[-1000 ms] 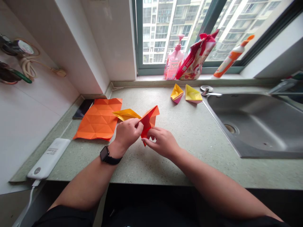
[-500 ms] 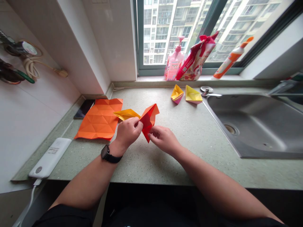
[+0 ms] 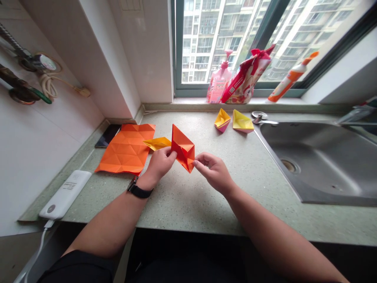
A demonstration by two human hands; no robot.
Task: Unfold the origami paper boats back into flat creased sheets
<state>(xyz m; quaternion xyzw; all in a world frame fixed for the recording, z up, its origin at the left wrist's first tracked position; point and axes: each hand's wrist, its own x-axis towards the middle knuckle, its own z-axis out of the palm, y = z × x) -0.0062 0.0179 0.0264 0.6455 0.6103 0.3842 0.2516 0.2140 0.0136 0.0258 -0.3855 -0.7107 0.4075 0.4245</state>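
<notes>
Speckled green stone countertop (image 3: 188, 210) under a window (image 3: 224, 47), work held just above it at centre. Left hand (image 3: 159, 164), wearing a black wristwatch (image 3: 138, 191), pinches the left side of a folded red-orange paper (image 3: 183, 147). A yellow paper point (image 3: 157, 143) projects from that hand toward 9 o'clock; whether it belongs to the same sheet cannot be determined. Right hand (image 3: 213, 172) stands apart from the left, its fingertips (image 3: 195, 162) pinching the paper's right corner. Change noted: that hand has shifted outward to the corner, and the paper has swung more upright. Long axis runs from the sharp tip at 11 o'clock to the lower point at 5 o'clock. Creased orange sheet (image 3: 125, 149) lies at 9 o'clock, two small paper boats (image 3: 232, 121) at 2 o'clock, steel sink (image 3: 315, 165) at 3 o'clock.
</notes>
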